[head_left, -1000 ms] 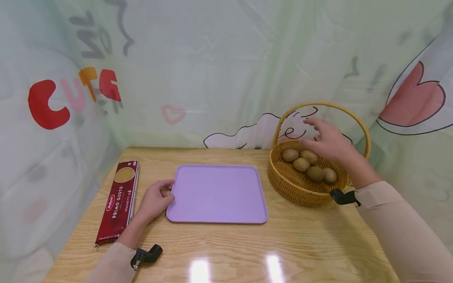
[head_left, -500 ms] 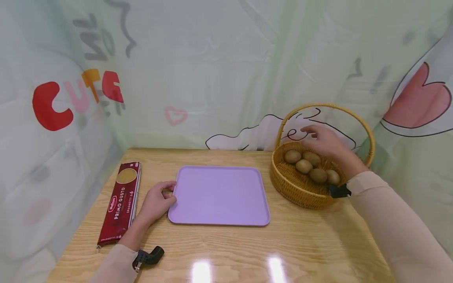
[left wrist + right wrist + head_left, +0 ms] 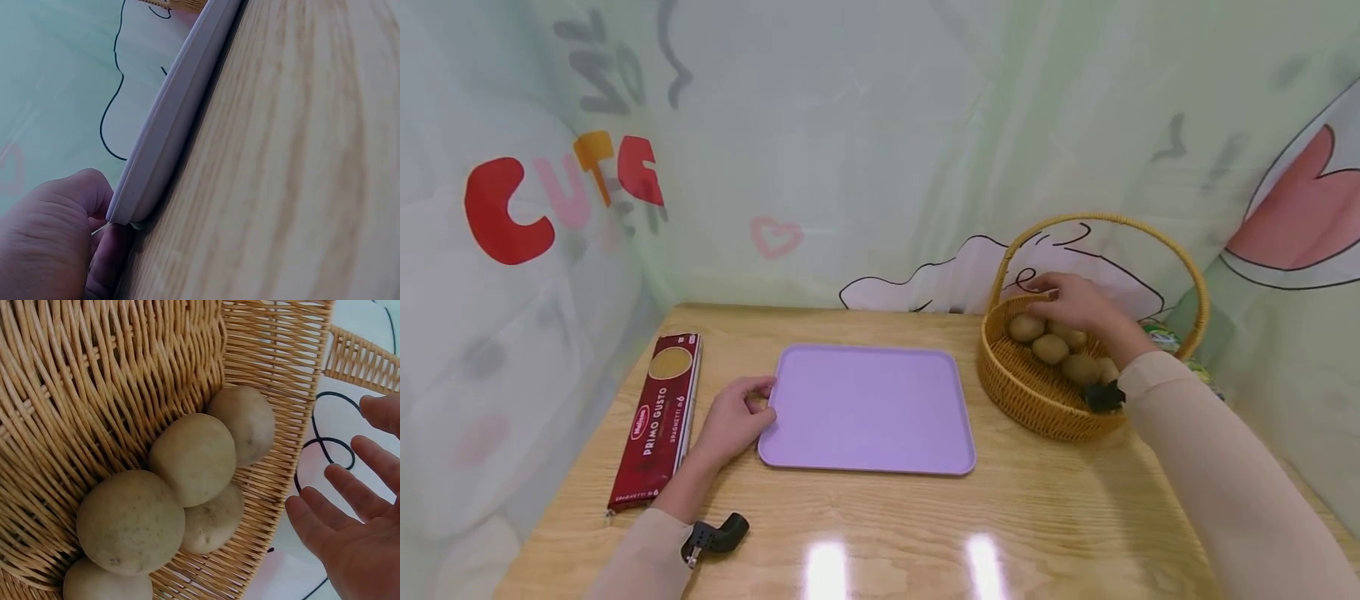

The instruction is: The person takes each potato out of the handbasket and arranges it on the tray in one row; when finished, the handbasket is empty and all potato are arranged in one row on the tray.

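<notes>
A purple tray [image 3: 865,408] lies flat in the middle of the wooden table [image 3: 887,525]. My left hand [image 3: 730,421] pinches its left edge; in the left wrist view the thumb and a finger of that hand [image 3: 50,250] close on the tray's rim [image 3: 181,106]. To the right stands a wicker basket [image 3: 1037,404] with a hoop handle [image 3: 1101,218], holding several brownish potatoes [image 3: 1049,348]. My right hand [image 3: 1071,302] reaches under the handle, just over the rear potatoes. In the right wrist view that hand [image 3: 350,531] has straight, spread fingers beside the potatoes [image 3: 192,459] and holds nothing.
A dark red spaghetti box [image 3: 657,419] lies along the table's left side, just left of my left hand. Printed cloth walls close in the back and both sides. Something green [image 3: 1165,337] peeks out behind the basket at the right.
My right hand has come down from above the basket to just over the potatoes. The left hand has stayed at the tray's edge.
</notes>
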A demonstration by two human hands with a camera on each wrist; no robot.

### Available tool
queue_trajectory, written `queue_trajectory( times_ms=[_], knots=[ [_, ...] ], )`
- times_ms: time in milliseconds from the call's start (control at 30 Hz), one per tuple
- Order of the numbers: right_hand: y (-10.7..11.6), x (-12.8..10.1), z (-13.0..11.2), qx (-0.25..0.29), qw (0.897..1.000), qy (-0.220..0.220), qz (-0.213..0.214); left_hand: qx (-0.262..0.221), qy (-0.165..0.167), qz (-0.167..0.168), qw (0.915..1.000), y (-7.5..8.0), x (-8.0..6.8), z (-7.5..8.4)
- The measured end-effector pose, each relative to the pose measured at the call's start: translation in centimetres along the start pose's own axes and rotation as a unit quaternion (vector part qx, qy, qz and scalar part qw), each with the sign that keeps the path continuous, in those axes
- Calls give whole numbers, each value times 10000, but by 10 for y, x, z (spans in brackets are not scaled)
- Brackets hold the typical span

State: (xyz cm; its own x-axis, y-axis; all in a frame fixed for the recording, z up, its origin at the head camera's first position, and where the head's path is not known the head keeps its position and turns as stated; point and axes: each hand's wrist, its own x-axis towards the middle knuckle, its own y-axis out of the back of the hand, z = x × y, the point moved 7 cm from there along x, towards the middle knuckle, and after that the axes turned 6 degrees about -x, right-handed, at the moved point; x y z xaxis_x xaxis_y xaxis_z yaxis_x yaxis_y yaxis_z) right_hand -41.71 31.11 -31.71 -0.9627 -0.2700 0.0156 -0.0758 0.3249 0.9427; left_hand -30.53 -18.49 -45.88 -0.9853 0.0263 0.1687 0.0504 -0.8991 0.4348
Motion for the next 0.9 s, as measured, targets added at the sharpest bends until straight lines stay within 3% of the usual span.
queue_trajectory(
  times_ms=[200,400,900],
  knots=[
    [-14,12,9,-149,9993,-57,-352,-36,34,11,10000,2,3,0],
    [-30,13,16,101,9978,-32,-661,-156,3,11,9999,0,2,2],
    [-51,21,33,-73,9989,78,-461,-62,61,-8,10000,1,1,4]
  ],
)
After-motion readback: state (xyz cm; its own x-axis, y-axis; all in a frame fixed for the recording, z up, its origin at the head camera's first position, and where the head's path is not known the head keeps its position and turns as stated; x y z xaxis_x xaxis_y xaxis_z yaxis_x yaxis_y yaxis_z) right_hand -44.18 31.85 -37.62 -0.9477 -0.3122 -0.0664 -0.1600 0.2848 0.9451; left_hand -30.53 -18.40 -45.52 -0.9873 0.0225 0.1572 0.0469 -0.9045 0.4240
